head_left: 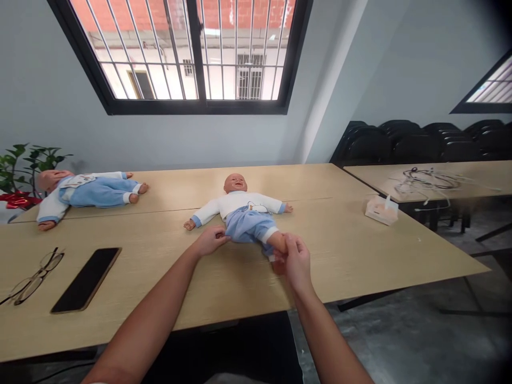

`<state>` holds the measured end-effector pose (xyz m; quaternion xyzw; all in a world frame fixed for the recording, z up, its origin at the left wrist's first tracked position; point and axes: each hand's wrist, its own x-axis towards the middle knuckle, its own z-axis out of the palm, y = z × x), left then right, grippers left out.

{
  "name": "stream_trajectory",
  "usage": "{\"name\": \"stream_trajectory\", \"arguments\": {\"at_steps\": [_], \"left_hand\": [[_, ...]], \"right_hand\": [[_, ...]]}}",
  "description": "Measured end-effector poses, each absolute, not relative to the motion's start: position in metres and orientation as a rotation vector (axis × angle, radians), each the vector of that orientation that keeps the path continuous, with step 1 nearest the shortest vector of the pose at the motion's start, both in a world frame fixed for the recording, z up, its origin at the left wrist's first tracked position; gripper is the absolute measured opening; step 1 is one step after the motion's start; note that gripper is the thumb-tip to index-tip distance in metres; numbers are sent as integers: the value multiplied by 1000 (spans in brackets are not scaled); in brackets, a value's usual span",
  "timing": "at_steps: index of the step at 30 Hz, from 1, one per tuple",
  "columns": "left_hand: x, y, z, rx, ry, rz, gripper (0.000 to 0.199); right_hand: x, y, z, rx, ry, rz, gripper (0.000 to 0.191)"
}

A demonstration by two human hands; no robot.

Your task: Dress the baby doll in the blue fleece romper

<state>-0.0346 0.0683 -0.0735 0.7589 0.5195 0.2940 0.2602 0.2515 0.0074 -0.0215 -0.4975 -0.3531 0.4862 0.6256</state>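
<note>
At mid-table (168,266), the baby doll (240,210) lies face up, head far, legs near. Left hand (210,241) pinches the blue trousers (248,226) at the near hem; right hand (296,261) is closed round the doll's bare leg. Step in hand appears to be dressing or undressing the legs. Next move likely requires steadying the leg while working the fabric along it.

Pale grey walls (60,96) enclose the room; a black-framed barred window (192,53) lets in daylight, brick and white buildings beyond; a second window (490,85) sits at far right; light wooden tables (360,256) stand on a grey concrete floor (420,341); stacked black chairs (420,141) line the right wall; a green plant (24,165) stands at left.
</note>
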Motion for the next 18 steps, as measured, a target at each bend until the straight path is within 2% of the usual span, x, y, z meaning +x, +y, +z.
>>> {"name": "stream_trajectory", "arguments": {"at_steps": [6, 10, 14, 18], "left_hand": [[-24, 90, -80, 1938, 1836, 794, 31], [-19, 104, -74, 1806, 2035, 791, 26], [-10, 107, -69, 1684, 2097, 813, 21], [-6, 98, -61, 1580, 2008, 870, 21]], "right_hand": [[261, -19, -10, -1155, -943, 975, 44], [279, -41, -27, -1155, -994, 682, 34], [282, -61, -42, -1112, -1101, 522, 22], [260, -82, -41, -1022, -1498, 341, 14]]}}
